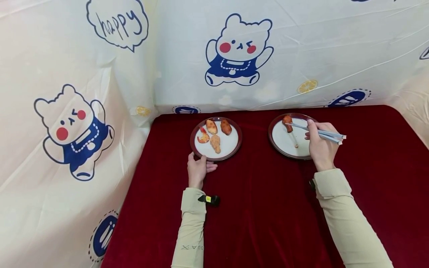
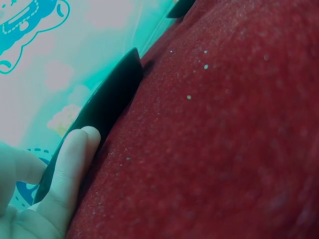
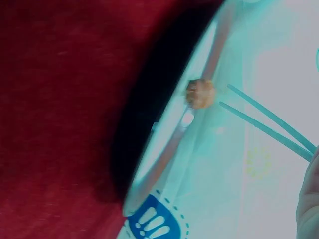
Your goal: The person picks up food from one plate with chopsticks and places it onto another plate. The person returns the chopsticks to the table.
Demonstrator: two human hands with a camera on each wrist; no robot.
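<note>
My left hand (image 1: 197, 170) grips the near rim of a brown-rimmed white plate (image 1: 229, 148), its fingers (image 2: 72, 167) along the plate's dark outer side. On that plate lie a shrimp (image 1: 203, 137), a golden-brown piece of food (image 1: 211, 127), a darker brown piece (image 1: 226, 127) and a breaded piece (image 1: 215, 143). At the second plate's (image 1: 279, 139) right edge, my right hand (image 1: 322, 146) holds a pair of grey chopsticks (image 1: 326, 134). Their tips reach the brown meat of a drumstick (image 1: 287, 124), whose thin pale bone points toward me. In the right wrist view the tips stand slightly apart.
Both plates rest on a dark red cloth (image 1: 258, 208) over the table. Behind and to the left hangs a pale curtain (image 1: 181, 56) printed with cartoon bears. A black strap device (image 1: 209, 200) sits at my left cuff.
</note>
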